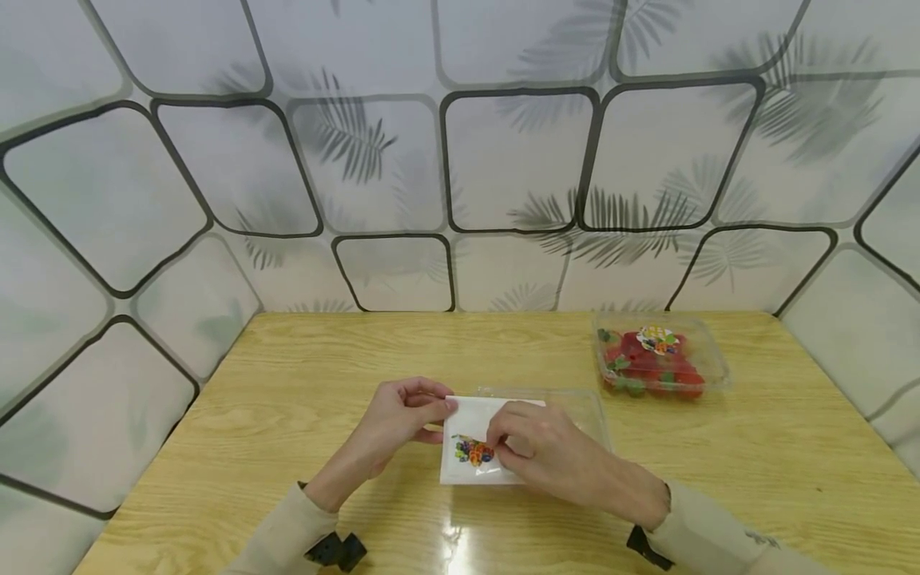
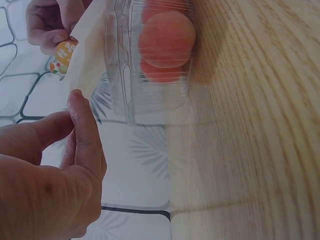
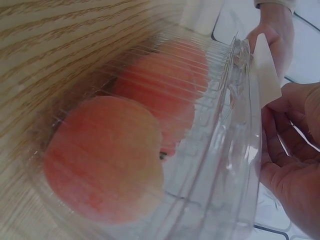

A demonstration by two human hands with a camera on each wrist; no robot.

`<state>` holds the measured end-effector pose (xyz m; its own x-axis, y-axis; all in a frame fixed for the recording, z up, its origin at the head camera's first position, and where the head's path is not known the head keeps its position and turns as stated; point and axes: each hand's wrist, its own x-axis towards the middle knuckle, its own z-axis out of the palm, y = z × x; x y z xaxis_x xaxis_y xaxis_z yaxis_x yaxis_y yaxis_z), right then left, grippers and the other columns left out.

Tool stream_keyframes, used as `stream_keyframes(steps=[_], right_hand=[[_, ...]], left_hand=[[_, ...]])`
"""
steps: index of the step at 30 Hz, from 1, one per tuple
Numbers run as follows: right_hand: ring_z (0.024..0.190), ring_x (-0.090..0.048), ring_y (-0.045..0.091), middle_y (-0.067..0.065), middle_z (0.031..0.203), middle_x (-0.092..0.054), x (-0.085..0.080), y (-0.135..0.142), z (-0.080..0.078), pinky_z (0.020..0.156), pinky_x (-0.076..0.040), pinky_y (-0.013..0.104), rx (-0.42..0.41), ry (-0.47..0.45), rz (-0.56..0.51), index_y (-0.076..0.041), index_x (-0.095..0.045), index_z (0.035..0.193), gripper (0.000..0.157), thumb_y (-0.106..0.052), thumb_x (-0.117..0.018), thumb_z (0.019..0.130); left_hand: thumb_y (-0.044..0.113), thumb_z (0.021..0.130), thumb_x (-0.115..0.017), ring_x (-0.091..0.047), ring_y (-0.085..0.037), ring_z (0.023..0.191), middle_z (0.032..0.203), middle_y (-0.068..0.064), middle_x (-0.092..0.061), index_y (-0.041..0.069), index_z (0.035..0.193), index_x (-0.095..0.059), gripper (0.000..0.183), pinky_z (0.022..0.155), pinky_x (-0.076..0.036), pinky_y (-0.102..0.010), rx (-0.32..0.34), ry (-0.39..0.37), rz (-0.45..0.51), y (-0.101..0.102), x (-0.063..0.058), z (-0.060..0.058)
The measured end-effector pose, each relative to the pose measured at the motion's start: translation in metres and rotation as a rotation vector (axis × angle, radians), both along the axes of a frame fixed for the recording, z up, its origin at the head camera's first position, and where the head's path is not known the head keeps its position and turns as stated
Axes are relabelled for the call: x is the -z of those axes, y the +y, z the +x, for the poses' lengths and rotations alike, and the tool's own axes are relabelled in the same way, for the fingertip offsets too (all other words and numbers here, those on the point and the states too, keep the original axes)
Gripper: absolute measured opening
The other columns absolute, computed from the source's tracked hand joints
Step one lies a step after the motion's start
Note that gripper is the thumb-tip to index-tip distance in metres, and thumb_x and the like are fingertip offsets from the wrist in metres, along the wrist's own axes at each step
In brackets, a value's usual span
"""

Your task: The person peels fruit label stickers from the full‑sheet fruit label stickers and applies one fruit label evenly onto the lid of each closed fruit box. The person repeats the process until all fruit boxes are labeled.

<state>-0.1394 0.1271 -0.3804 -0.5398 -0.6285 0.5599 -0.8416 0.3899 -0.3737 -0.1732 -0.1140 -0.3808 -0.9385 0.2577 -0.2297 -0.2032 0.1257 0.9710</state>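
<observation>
My left hand [image 1: 402,419] pinches the left edge of a white sticker sheet [image 1: 470,415] between thumb and fingers. Over the sheet's right part, my right hand [image 1: 557,451] pinches the edge of a colourful fruit sticker [image 1: 471,451]. The left wrist view shows the yellow side of this sticker [image 2: 65,51] at the right hand's fingertips, standing off the sheet. Directly beneath the sheet is a clear plastic box [image 1: 592,411] with a ridged side. Several red-yellow apples [image 3: 105,160] lie inside it, one with its stem showing. The hands and sheet cover most of the box in the head view.
A second clear box [image 1: 719,371] stands at the back right of the wooden table [image 1: 323,351]. It holds red strawberries [image 1: 647,375] and bears a fruit sticker [image 1: 657,339] on its lid. Patterned curtain walls [image 1: 388,192] border the table at the back and sides.
</observation>
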Motion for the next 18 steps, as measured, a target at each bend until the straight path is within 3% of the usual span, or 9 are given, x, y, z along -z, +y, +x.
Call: stream_keyframes(steps=[18], right_hand=[[0.082,-0.065,0.002,-0.006,0.087,-0.07,0.0017,0.0007,-0.0009,0.071,-0.051,0.009,-0.06,0.071,-0.05,-0.012,-0.066,0.085,0.027,0.01,-0.079,0.077]], left_hand=[[0.011,0.094,-0.073,-0.073,-0.017,0.084,0.097,-0.007,-0.075,-0.003,0.111,-0.069,0.023,0.068,-0.063,-0.03,-0.005,0.002,0.008,-0.0021,0.0017,-0.0014]])
